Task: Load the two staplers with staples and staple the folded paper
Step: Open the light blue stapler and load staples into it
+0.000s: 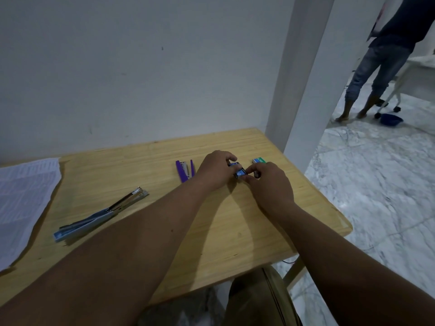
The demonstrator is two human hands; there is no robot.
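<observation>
Hands meet right of centre: our left hand [215,169] and right hand [270,184] both pinch a small blue staple box [239,171] over the wooden table [235,220]. Purple stapler [184,170] lies open just left; blue stapler [101,214], opened flat with metal showing, lower left beside printed paper [23,203].

The paper [23,203] lies at the table's [211,231] left edge. Two opened staplers [101,214] [185,171] lie between it and what appear to be two staple boxes [238,171] [259,160] at right.

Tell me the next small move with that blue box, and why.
Probably slide the blue staple box open and draw out a strip. Both the left hand and right hand pinch it, and no staples show yet, while the purple stapler and the blue stapler already lie opened on the table, waiting to be filled.
</observation>
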